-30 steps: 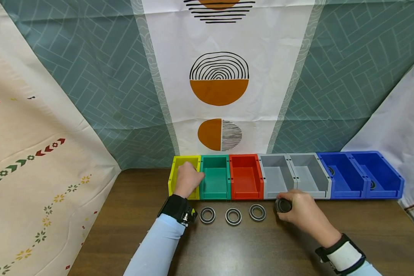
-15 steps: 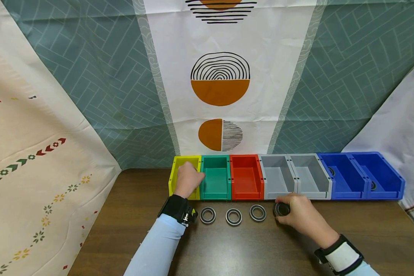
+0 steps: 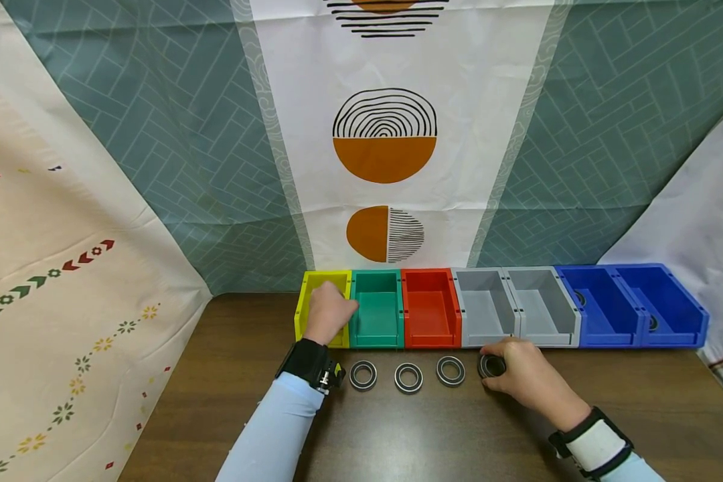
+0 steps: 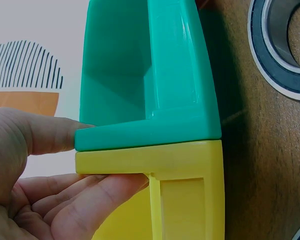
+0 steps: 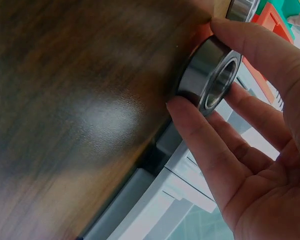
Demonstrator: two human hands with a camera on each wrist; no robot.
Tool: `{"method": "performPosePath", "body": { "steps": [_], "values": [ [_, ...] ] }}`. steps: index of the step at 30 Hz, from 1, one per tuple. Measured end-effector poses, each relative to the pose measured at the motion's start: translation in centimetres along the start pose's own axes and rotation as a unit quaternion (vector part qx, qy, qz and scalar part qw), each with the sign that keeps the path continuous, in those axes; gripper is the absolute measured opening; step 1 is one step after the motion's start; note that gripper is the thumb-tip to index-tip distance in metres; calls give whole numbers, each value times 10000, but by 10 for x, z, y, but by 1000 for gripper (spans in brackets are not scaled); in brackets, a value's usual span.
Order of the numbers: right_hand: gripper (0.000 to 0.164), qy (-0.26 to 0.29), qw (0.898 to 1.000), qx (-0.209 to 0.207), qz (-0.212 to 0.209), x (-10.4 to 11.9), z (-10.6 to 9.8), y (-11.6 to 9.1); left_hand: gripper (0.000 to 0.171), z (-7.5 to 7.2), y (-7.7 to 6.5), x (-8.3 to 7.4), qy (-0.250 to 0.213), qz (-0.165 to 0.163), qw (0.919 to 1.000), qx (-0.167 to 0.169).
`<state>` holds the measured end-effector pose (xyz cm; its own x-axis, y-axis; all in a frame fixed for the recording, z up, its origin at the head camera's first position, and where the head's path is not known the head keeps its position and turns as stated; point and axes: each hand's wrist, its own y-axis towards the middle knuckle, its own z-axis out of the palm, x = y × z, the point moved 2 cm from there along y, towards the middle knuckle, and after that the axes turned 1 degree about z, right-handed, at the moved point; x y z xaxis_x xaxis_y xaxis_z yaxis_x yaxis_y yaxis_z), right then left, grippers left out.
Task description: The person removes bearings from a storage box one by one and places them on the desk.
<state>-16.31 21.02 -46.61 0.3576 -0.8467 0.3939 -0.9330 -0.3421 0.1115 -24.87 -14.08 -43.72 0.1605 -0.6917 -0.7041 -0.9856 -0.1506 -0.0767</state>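
My left hand (image 3: 328, 313) pinches the adjoining side walls of the yellow bin (image 3: 302, 314) and the green bin (image 3: 376, 340). In the left wrist view, the thumb lies on the green side and the fingers reach into the yellow bin (image 4: 190, 210). On the table in front of the grey bins, my right hand (image 3: 533, 375) holds a ball bearing (image 5: 200, 72) between thumb and fingertip. That bearing lies flat or nearly so. To its left, three more bearings lie in a row: one left (image 3: 352, 375), one middle (image 3: 398, 379), one right (image 3: 440, 371).
The bins stand side by side along the wall cloth. A red bin (image 3: 430, 340), two grey bins (image 3: 488, 340) and two blue bins (image 3: 608, 340) continue to the right. Each blue bin has a bearing (image 3: 580, 299) inside. Brown wooden table (image 3: 410, 442) extends in front.
My right hand has shifted slightly left and set the bearing down flatter beside the row. The left hand stays in place on the bin walls.
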Motion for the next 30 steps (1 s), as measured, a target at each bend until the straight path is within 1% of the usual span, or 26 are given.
{"method": "performPosePath", "body": {
  "steps": [4, 12, 21, 26, 30],
  "values": [
    [44, -29, 10000, 55, -11, 0, 1, 0, 38, 0, -1, -1, -10, 23, 10000, -7],
    [45, 43, 9995, 282, 109, 0, 3, 1, 39, -2, -2, -1, -54, 59, 10000, -14],
    [46, 41, 9997, 248, 1, -1, 4, -1, 41, -1, -2, -1, -29, 33, 10000, -2],
    [49, 60, 9995, 313, 87, 1, 1, -1, 41, -2, -2, -2, -17, 12, 10000, 26],
    [46, 115, 9992, 356, 163, 4, -6, 0, 41, -3, -2, -2, -27, 13, 10000, 24]
  ]
}}
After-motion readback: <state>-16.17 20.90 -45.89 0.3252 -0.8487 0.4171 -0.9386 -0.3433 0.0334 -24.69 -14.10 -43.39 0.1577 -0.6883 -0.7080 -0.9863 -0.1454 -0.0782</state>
